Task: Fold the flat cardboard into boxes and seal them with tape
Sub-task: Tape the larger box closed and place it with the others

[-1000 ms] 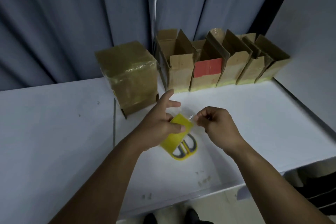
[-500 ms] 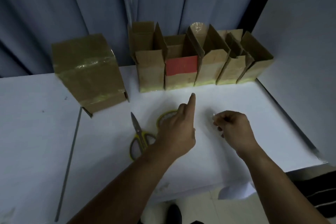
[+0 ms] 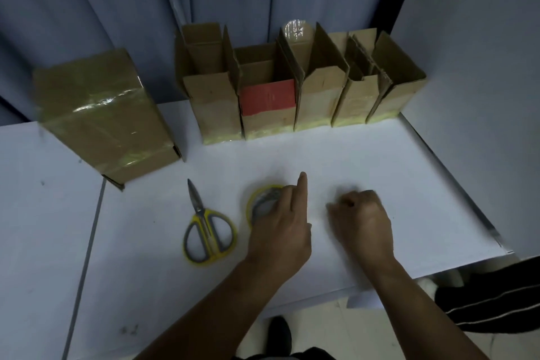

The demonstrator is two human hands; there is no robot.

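Left hand (image 3: 277, 231): over the round roll of yellow tape (image 3: 258, 199), index finger straight and pointing ahead, other fingers curled onto the roll.
Right hand (image 3: 361, 222): just right of the left, fingers curled in, blurred; cannot tell if it pinches anything.
Scissors (image 3: 204, 231): yellow-and-grey handles, metal blades closed, lying just left of the roll.
Sealed box (image 3: 102, 114): brown cardboard wrapped in glossy tape, far left on the white table (image 3: 380, 161).
Open boxes (image 3: 321, 90): a row of brown cardboard boxes, flaps up; one bears a red label (image 3: 267, 96).

No readable text; red label (image 3: 267, 95) on open box (image 3: 268, 108) too blurred.
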